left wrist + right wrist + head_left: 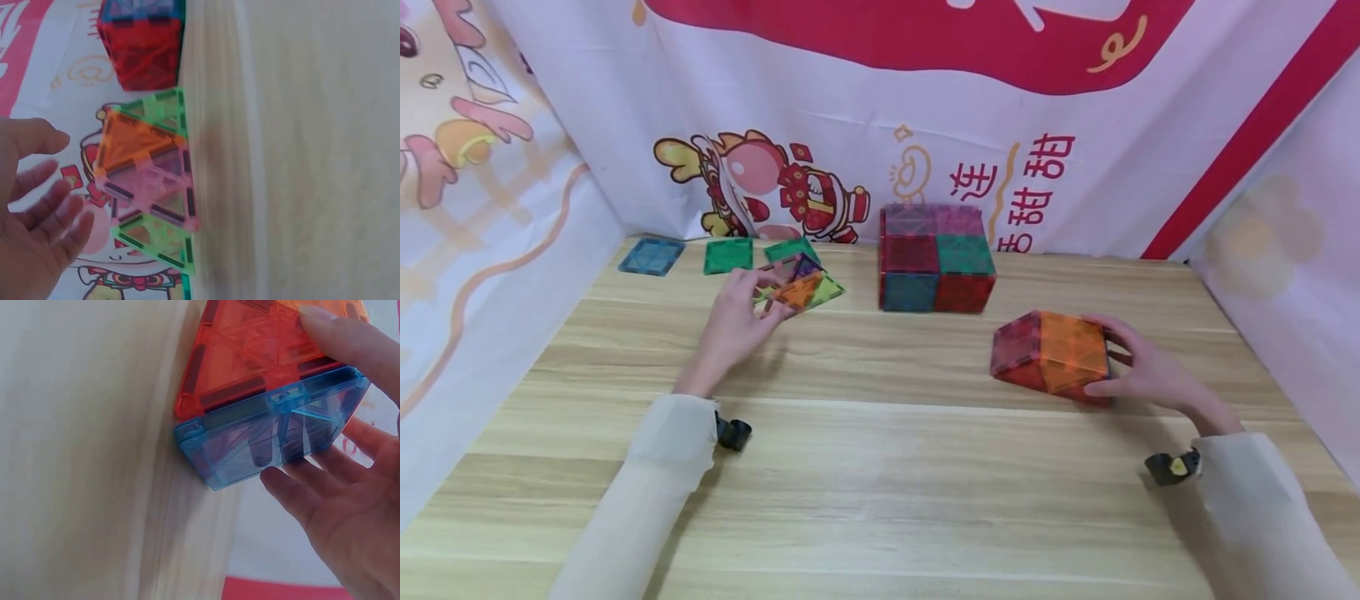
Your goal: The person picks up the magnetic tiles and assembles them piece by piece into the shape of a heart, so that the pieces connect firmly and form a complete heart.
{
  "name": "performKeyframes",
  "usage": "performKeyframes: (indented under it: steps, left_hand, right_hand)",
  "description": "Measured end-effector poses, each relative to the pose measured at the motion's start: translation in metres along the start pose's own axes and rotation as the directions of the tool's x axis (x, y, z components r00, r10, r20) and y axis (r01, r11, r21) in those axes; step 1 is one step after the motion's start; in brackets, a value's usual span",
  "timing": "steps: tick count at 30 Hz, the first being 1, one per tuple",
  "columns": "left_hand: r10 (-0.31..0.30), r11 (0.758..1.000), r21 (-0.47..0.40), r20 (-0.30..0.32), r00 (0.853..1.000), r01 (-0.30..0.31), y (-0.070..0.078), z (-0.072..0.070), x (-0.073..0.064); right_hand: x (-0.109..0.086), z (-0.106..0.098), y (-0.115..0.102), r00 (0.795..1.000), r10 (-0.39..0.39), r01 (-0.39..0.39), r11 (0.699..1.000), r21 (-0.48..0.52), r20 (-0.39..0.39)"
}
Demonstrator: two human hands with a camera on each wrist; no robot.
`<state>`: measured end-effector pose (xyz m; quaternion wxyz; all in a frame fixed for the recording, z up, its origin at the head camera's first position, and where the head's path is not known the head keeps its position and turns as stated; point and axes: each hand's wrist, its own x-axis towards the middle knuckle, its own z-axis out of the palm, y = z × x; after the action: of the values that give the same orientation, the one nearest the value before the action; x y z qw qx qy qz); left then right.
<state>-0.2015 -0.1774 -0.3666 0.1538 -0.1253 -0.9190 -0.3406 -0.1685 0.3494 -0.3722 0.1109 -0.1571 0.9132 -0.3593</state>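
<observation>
My left hand (747, 310) is beside a small cluster of triangular magnetic tiles (140, 181) in orange, pink, purple and light green. In the left wrist view its fingers are loosely bent, with a gap between them and the tiles. On the right, a translucent magnetic-tile block (1073, 346) has orange, pink and red faces. My right hand (1150, 371) grips its right end, the thumb on the near side and the fingers round the far side. A blue tile (275, 428) faces the palm in the right wrist view.
A larger magnetic-tile box (936, 271) with red, green, blue and purple panes stands by the back cloth (842, 108). Towards the back left lie a blue square tile (651, 257) and two green ones (728, 256). Printed cloth also lines both sides of the wooden table (880, 483).
</observation>
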Motion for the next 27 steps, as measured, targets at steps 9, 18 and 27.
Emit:
performKeyframes:
  steps: [9, 18, 27]
  left_hand:
    - [-0.211, 0.976, 0.084, 0.121, 0.97, 0.202, -0.012, -0.003, 0.013]
    - [-0.218, 0.976, 0.052, 0.214, 0.952, 0.212, -0.022, 0.002, 0.024]
    - [-0.161, 0.987, 0.065, 0.22, 0.962, 0.15, -0.026, 0.005, 0.024]
  right_hand:
    - [0.013, -0.035, 0.033, 0.995, 0.09, -0.091, 0.996, -0.007, -0.048]
    - [0.031, -0.058, 0.049, 0.963, 0.251, -0.254, 0.967, -0.018, -0.094]
    - [0.035, -0.06, 0.051, 0.954, 0.287, -0.291, 0.956, -0.035, -0.086]
